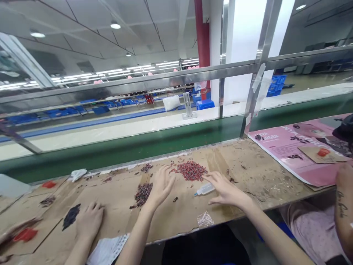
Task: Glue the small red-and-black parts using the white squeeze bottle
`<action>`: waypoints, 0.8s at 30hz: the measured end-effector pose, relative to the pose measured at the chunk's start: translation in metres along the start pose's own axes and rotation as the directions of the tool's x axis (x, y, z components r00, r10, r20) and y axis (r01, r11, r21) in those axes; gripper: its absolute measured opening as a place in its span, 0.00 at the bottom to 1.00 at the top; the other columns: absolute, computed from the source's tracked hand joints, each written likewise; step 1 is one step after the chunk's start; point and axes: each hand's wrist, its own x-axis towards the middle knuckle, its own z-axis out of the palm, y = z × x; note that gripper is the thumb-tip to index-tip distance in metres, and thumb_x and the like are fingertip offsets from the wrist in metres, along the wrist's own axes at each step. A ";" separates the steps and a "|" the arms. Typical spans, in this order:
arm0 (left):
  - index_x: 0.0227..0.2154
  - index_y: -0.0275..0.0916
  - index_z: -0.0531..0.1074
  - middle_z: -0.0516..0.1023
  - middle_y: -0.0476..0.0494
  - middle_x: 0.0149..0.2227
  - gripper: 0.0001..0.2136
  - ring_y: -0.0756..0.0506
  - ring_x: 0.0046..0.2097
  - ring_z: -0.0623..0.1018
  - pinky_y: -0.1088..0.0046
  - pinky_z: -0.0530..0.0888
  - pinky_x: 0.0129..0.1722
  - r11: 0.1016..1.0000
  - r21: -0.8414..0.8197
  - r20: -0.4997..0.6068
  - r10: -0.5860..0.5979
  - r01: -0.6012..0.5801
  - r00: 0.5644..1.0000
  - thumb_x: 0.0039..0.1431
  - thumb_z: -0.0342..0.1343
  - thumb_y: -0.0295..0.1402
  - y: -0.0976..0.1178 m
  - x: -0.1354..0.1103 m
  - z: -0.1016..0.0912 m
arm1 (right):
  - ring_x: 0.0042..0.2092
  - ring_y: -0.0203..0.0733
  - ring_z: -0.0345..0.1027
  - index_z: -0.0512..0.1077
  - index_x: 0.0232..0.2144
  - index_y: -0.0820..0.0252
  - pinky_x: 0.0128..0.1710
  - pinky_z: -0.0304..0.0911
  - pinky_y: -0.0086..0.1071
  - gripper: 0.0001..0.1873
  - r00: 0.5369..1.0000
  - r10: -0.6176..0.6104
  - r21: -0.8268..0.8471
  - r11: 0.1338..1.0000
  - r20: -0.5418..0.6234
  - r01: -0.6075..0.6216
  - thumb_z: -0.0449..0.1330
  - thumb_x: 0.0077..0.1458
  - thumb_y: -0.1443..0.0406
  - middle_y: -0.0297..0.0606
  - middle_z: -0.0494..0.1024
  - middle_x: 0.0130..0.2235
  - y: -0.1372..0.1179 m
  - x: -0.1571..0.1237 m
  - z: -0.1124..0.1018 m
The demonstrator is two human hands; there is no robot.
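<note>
Red pieces (191, 170) too small for identification, a co-worker's forearm (342, 215) cropped by the right edge.

The person's spread hands (162, 185) (224, 189) flank a pile of small red parts (191, 171) on cardboard (255, 165).

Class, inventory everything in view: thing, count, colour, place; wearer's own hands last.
Cardboard: several pieces, brown, foreground
Mixed pile: one, red and dark, centre
Brown pile: one, dark brown, left of that
Black pile: one, black, farther left
Tube: one, whitish with blue tip, centre
Plastic scrap: one, clear, front edge
Red pieces: three, red, two left, one right
Pink sheet: one, pink, right
White sheet: one, white, front left
Green strip: one, green, behind cardboard
Metal frame: one, silver, above strip
Pillar: one, red, background
Stool: one, blue, background
Crates: several, blue, background
Ceiling lights: several, white, overhead
Neighbours' arms: at least two, bare, both sides
Left hand: one, open, between brown and mixed piles
Right hand: one, open, beside tube
</note>
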 end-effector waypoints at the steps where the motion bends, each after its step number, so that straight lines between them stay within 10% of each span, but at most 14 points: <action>1: 0.51 0.40 0.69 0.71 0.40 0.53 0.16 0.43 0.50 0.75 0.59 0.75 0.48 1.000 -0.004 0.026 -0.014 0.014 1.000 0.63 0.55 0.39 0.001 0.010 0.019 | 0.60 0.60 0.60 0.64 0.60 0.55 0.58 0.59 0.54 0.43 0.995 0.048 -0.043 0.998 0.093 -0.045 0.73 0.41 0.61 0.52 0.69 0.57 0.009 0.009 0.008; 7: 0.54 0.38 0.67 0.69 0.37 0.57 0.22 0.38 0.56 0.72 0.53 0.71 0.54 0.998 0.023 0.200 -0.070 0.066 0.977 0.60 0.57 0.43 -0.013 0.062 0.086 | 0.52 0.51 0.68 0.72 0.46 0.55 0.53 0.62 0.45 0.13 0.991 0.105 0.026 0.994 0.085 -0.107 0.61 0.57 0.66 0.44 0.77 0.48 0.037 0.017 0.038; 12: 0.65 0.32 0.51 0.48 0.27 0.69 0.47 0.28 0.70 0.46 0.46 0.51 0.66 0.959 0.282 0.535 -0.146 -0.012 0.832 0.50 0.52 0.62 -0.037 0.060 0.113 | 0.46 0.48 0.74 0.66 0.43 0.57 0.48 0.67 0.43 0.14 0.890 0.426 0.383 0.859 -0.165 -0.340 0.61 0.54 0.63 0.43 0.79 0.45 0.073 0.028 0.039; 16: 0.68 0.36 0.39 0.39 0.33 0.71 0.46 0.33 0.71 0.42 0.51 0.49 0.68 0.961 0.259 0.617 -0.086 -0.099 0.782 0.56 0.48 0.59 -0.047 0.046 0.115 | 0.46 0.48 0.76 0.64 0.42 0.56 0.49 0.68 0.44 0.19 0.762 0.607 0.524 0.736 -0.227 -0.430 0.66 0.49 0.62 0.43 0.80 0.44 0.105 0.064 0.050; 20: 0.68 0.42 0.38 0.40 0.37 0.71 0.43 0.36 0.71 0.43 0.54 0.50 0.68 0.976 0.189 0.637 -0.034 -0.113 0.770 0.58 0.48 0.57 -0.052 0.049 0.103 | 0.45 0.50 0.76 0.65 0.43 0.56 0.48 0.69 0.46 0.25 0.752 0.606 0.477 0.757 -0.257 -0.447 0.69 0.44 0.60 0.43 0.79 0.43 0.114 0.077 0.055; 24: 0.68 0.40 0.35 0.35 0.33 0.71 0.52 0.32 0.71 0.40 0.49 0.49 0.68 0.969 0.184 0.649 0.007 -0.166 0.760 0.50 0.56 0.59 -0.053 0.058 0.104 | 0.56 0.58 0.66 0.64 0.53 0.60 0.56 0.63 0.53 0.33 0.679 0.440 0.250 0.897 -0.587 -0.366 0.67 0.48 0.55 0.52 0.72 0.53 0.082 0.054 0.066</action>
